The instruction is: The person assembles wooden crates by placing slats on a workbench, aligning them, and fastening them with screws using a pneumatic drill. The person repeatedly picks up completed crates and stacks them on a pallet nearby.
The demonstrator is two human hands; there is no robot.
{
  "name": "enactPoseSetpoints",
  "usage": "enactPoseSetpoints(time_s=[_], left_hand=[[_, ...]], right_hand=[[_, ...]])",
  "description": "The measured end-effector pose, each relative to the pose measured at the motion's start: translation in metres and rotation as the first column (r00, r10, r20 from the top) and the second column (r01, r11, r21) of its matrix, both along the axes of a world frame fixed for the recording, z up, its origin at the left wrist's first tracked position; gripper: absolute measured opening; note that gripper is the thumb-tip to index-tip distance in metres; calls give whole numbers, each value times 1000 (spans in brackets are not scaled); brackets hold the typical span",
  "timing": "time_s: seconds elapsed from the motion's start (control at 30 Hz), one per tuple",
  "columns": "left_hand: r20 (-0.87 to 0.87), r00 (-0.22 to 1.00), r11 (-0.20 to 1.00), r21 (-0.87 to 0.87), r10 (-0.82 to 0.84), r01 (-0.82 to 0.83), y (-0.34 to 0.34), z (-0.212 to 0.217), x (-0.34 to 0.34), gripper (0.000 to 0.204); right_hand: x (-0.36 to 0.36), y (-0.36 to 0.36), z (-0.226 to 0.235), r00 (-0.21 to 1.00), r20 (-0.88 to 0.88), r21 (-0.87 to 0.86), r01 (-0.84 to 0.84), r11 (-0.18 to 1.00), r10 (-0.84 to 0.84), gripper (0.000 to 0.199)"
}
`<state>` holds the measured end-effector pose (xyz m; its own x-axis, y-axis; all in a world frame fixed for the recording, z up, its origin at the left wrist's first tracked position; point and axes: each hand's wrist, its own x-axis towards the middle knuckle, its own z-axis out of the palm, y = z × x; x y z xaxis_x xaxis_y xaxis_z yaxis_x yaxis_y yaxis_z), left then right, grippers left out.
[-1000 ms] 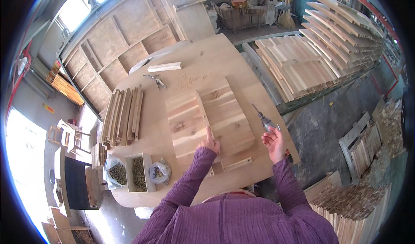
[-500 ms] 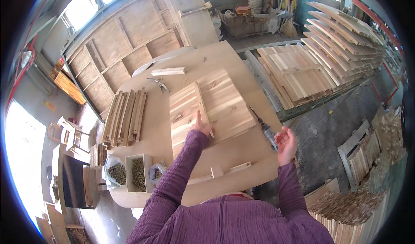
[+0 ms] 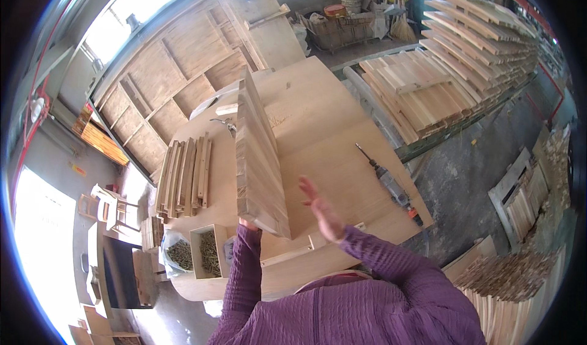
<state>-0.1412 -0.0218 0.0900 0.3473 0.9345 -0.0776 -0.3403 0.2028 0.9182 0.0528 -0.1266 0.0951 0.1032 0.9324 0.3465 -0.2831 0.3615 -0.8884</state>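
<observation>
A square panel of joined wooden boards (image 3: 262, 161) stands steeply tilted on the workbench (image 3: 333, 110), its thick edge toward me. My left hand (image 3: 248, 224) grips its near lower corner; most of the fingers are hidden behind the wood. To the right of the panel my right hand (image 3: 324, 213) is raised over the bench, fingers spread, holding nothing. A grey power drill with a long bit (image 3: 392, 185) lies farther right. Near the front edge rests a narrow wooden strip (image 3: 287, 254) with a small block on it, partly behind my right wrist.
Several wooden bars (image 3: 186, 177) lie side by side at the bench's left. In front of them stands a box of small dowels (image 3: 208, 253) beside a plastic bag of dowels (image 3: 179, 254). Beyond the panel is a metal clamp (image 3: 227, 125). Stacked panels (image 3: 483, 39) rise at the far right.
The panel has gone from lying flat to standing tilted on edge. My left hand has moved from its top to its near corner. My right hand has swung left over the bench.
</observation>
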Motion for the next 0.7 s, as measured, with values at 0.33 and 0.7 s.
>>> enactPoseSetpoints(time_s=[0.33,0.7], left_hand=[[59,997,989,-142,43,-35,11,-5,-10,62],[41,993,970,-223,113,-101,-12,-7,-32,63]], right_hand=[[-55,127,9,967,232,-74,129,989,-109,60],[-38,292,-2,988,118,3,97,995,-96,59]])
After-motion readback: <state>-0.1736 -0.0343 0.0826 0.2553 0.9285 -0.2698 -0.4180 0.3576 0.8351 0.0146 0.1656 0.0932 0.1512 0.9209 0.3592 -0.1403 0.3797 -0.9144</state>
